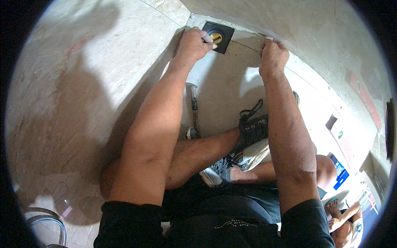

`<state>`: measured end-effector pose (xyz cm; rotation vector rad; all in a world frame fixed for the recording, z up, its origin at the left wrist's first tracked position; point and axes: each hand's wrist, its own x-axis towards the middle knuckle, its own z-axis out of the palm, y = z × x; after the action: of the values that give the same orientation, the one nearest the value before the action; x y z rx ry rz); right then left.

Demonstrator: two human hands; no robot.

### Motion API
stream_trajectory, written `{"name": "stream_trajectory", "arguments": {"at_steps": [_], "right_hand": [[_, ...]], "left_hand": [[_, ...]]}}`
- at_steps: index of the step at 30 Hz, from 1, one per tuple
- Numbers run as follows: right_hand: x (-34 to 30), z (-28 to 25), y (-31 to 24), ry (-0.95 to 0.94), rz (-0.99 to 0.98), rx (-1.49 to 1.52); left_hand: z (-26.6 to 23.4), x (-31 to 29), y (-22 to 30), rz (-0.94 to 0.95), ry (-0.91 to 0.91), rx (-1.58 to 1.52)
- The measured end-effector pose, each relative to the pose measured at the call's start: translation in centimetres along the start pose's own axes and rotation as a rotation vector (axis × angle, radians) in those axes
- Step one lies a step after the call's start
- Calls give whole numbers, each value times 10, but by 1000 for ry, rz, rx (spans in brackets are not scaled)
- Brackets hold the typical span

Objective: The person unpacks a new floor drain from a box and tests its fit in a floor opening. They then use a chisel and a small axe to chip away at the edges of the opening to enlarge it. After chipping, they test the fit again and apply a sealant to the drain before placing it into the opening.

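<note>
A black square floor drain (225, 44) with a round brass-coloured centre (216, 38) lies in the far corner of the pale floor. At its left edge is my left hand (196, 44), thumb and fingertips drawn together in a pinch by the brass part. Whatever sits between those fingers is too small to name. Further right, my right hand (273, 56) is closed with bent fingers against the foot of the right wall; anything in it is hidden. A slim tool with a worn, dark-stained handle (194, 105), like a small hammer, lies between my forearms.
My crossed legs and dark shoes (253, 130) take up the near floor. Tiled walls (136, 45) close in left and right. A blue box (340, 175) stands by my right knee, with another person (347, 223) beyond it. A shiny curved metal tube (49, 219) is at lower left.
</note>
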<state>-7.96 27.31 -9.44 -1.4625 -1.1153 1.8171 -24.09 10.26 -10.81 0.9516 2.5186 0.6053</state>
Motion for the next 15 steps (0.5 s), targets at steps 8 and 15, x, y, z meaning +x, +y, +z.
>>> {"name": "stream_trajectory", "arguments": {"at_steps": [8, 15], "right_hand": [[5, -1, 4, 21, -79, -110], [8, 0, 10, 1, -91, -137]], "left_hand": [[8, -6, 25, -101, 5, 123], [12, -15, -21, -15, 403, -314]]}}
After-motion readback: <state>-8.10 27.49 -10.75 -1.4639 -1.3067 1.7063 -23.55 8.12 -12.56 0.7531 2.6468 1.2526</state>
